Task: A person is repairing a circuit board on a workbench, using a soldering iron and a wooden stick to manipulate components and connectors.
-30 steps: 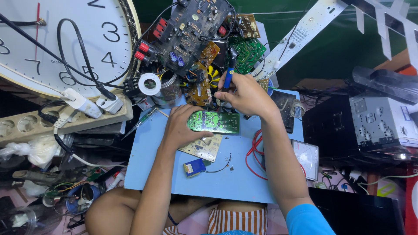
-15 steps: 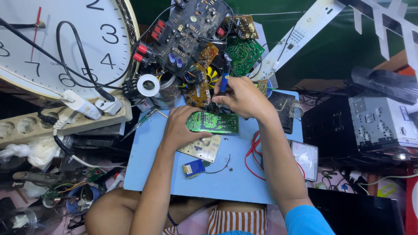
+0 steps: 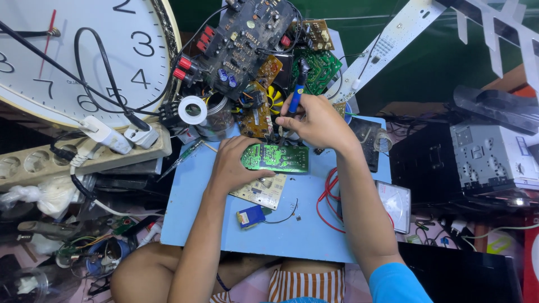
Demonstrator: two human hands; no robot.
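While the left hand [image 3: 233, 165] grips the small green rectangular circuit board [image 3: 276, 157] by its left end on the light-blue work mat [image 3: 314, 235], long axis left-right, the right hand [image 3: 315, 120] pinches a blue-handled soldering iron [image 3: 296, 98] just above the board's far edge.
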